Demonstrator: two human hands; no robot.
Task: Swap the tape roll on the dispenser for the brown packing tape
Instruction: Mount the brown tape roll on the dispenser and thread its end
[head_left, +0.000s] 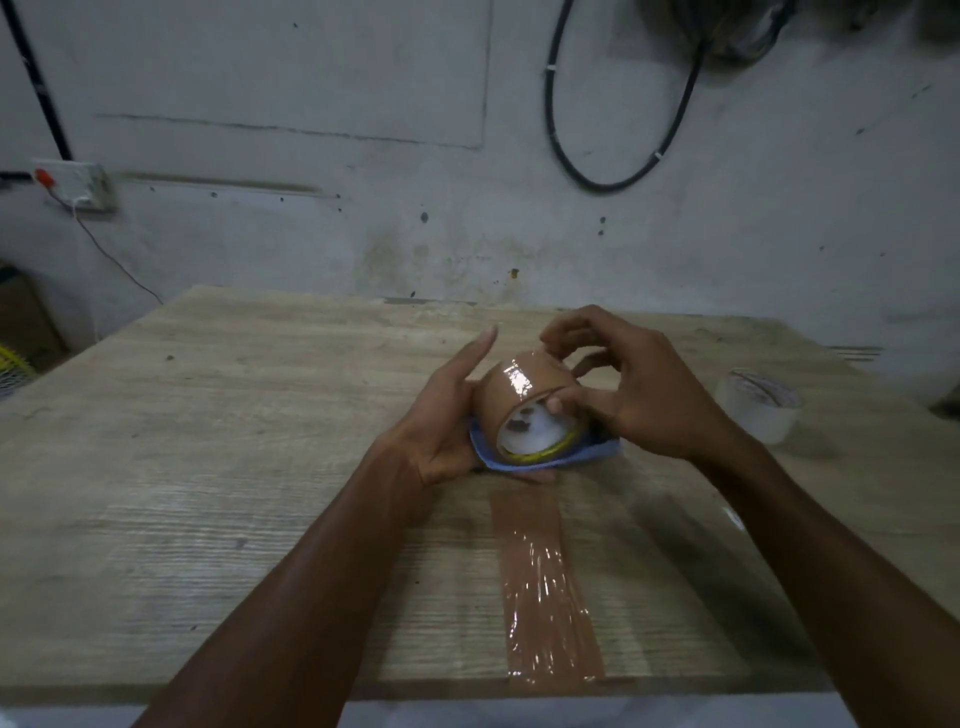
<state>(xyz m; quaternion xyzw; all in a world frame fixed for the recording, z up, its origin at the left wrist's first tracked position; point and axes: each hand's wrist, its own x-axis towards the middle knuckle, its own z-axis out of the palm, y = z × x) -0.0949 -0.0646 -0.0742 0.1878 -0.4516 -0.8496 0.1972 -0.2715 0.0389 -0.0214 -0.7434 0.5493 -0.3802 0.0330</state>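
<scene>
Near the table's (208, 415) middle, the left hand (441, 415) cradles the blue dispenser (485, 449), fingers half open, while the right hand's (634, 395) thumb and fingertips pinch the brown tape roll (519, 389), which looks light, stiff and glossy-slick, best gripped across its rims.

**A worn wall behind a plain wooden table**

A pale wooden table (218, 415) with a visible grain filled the middle of the room and ran back to the far wall (363, 156). That wall was greyish-white, stained and flecked with dark marks. At the far left a white socket box (78, 187) sat on it, a thin wire (111, 257) trailing down from it. At the upper right a thick black cable (613, 171) hung in a loop. The light was dim and cool.
</scene>
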